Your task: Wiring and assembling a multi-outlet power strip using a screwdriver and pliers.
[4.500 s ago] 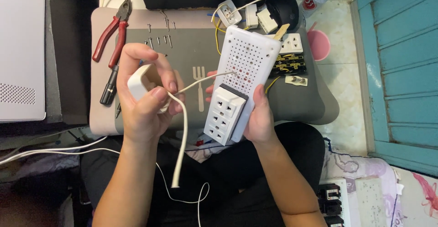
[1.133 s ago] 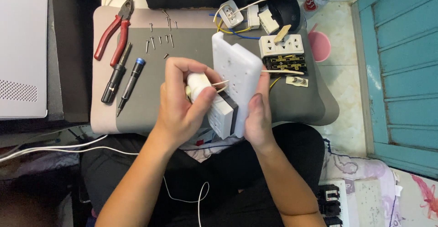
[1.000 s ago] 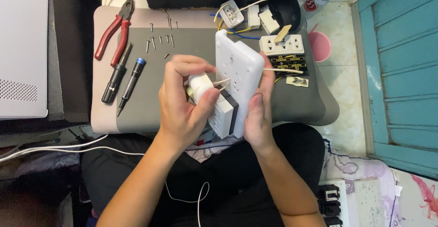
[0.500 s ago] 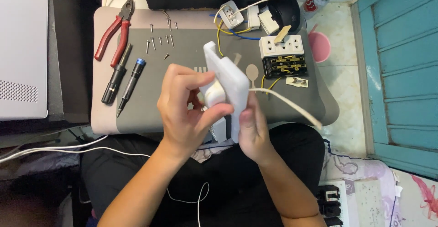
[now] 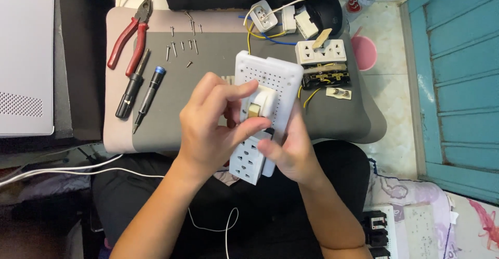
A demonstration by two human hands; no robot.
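Your right hand (image 5: 291,152) cradles the white perforated board (image 5: 270,90) from the right and beneath, fingers curled shut around its edge and around the white socket block (image 5: 249,160) at the board's near end. This looks like a bracing grip, keeping the board tilted up off the grey pad (image 5: 218,56), face toward you.

Your left hand (image 5: 213,131) comes in from the left, wrist bent, thumb and forefinger pinched closed on a small white plug (image 5: 258,103) with a brass-coloured part, pressed against the middle of the board. The other fingers fold loosely beneath.

The board is held over your lap, just near of the pad's near edge.

On the pad: red-handled pliers (image 5: 127,38) and two screwdrivers (image 5: 139,92) lie far left, loose screws (image 5: 182,43) beside them, and an opened socket strip (image 5: 321,64) with coloured wires sits far right, all apart from your hands.
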